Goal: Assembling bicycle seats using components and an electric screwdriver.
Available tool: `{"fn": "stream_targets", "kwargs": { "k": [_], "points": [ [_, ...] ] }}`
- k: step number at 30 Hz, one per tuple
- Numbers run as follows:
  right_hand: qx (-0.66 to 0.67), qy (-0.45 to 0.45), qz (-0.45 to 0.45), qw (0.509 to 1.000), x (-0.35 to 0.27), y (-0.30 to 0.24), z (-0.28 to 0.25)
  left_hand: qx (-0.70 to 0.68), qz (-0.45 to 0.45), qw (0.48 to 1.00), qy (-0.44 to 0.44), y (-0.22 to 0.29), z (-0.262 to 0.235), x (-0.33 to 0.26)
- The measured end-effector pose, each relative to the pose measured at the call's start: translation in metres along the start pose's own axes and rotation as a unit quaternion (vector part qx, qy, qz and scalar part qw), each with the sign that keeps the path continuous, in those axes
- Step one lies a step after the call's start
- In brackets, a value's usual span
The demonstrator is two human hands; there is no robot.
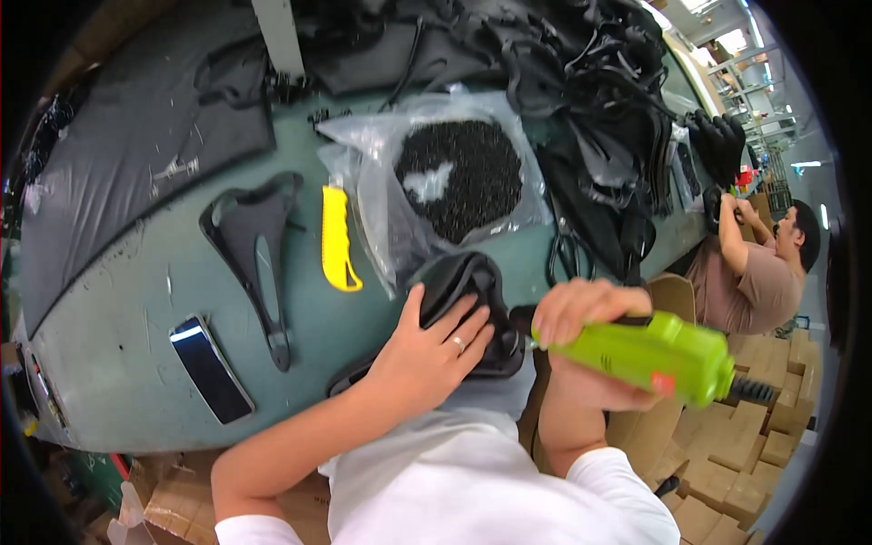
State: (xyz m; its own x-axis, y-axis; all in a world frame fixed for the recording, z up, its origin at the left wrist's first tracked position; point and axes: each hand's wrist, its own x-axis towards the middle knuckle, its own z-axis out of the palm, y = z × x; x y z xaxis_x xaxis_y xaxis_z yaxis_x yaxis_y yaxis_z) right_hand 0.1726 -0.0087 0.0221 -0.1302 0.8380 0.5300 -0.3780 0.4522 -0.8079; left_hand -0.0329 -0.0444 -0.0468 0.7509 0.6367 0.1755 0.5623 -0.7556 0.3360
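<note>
A left hand [431, 350] spread over a black seat [459, 275], a right hand [581, 313] wrapped round a green power driver [640, 354].

From the head view, I see the seat at the near edge of the green table [136, 359], against the person's front, its surface under the fanned fingers; the driver's dark nose points at its right side, though I can't tell whether the tip touches. Just beyond lies a clear bag [377, 186] of small black bits, with a yellow knife [335, 241] beside it, then a slotted black shell [238, 227] and a phone [212, 371] farther left. Scissors [564, 243] rest to the right; past them, a co-worker [749, 291] raises both hands.
</note>
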Motion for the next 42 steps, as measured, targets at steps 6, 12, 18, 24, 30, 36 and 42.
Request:
{"fn": "stream_targets", "kwargs": {
  "k": [6,12,18,24,30,36,42],
  "points": [
    [0.023,-0.007,-0.019,1.0,-0.008,-0.008,0.003,-0.034,0.002,0.999,-0.003,0.003,-0.01,-0.004],
    [0.005,0.047,0.035,0.998,-0.004,-0.007,0.007,0.006,-0.006,1.0,0.023,0.003,0.0,-0.004],
    [0.092,0.02,0.054,0.994,0.001,-0.004,-0.014,0.003,-0.004,0.999,0.031,0.001,0.001,-0.004],
    [0.099,0.062,0.034,0.993,0.0,0.001,-0.011,-0.004,0.001,0.999,0.037,0.001,0.003,-0.005],
    [0.081,-0.01,0.058,0.995,0.004,0.011,-0.02,-0.008,-0.002,0.999,0.048,0.001,0.004,-0.006],
    [0.088,-0.011,0.068,0.994,0.003,0.01,-0.018,-0.007,0.001,0.998,0.055,0.002,0.003,-0.005],
    [0.089,0.024,0.069,0.993,0.002,0.006,-0.008,-0.023,0.006,0.998,0.056,0.002,-0.003,-0.004]
  ]
}}
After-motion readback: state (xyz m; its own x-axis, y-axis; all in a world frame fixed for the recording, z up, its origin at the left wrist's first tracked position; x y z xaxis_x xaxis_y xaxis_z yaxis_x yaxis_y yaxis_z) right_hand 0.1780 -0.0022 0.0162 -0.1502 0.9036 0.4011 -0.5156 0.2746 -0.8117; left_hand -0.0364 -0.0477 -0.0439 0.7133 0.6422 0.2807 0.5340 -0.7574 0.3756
